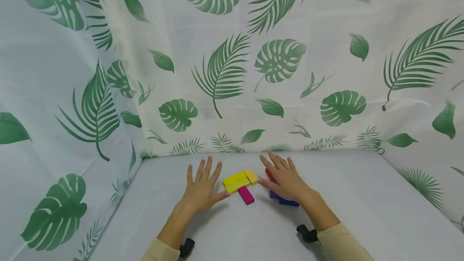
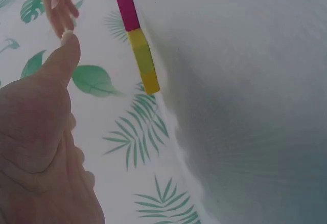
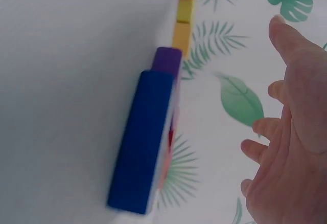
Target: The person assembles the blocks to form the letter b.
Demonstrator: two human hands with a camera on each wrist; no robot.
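My left hand [image 1: 201, 190] hovers over the table with fingers spread, its thumb near a group of yellow blocks [image 1: 235, 182]. An orange-yellow block [image 1: 251, 177] lies against their right end, and a magenta block [image 1: 246, 195] sits just in front. Fingers also spread, my right hand [image 1: 286, 180] is above a red block [image 1: 270, 174], a purple block [image 1: 273, 194] and a blue block [image 1: 288, 202], partly hiding them. In the right wrist view the blue block [image 3: 140, 142] stands nearest, with the purple block [image 3: 167, 60] behind it. Neither hand holds anything.
The blocks lie on a pale table surface [image 1: 246, 233]. A white curtain with green leaf prints [image 1: 232, 132] hangs behind and along both sides. A black wrist camera mount [image 1: 307, 233] sits at the right sleeve, another mount [image 1: 187, 248] at the left.
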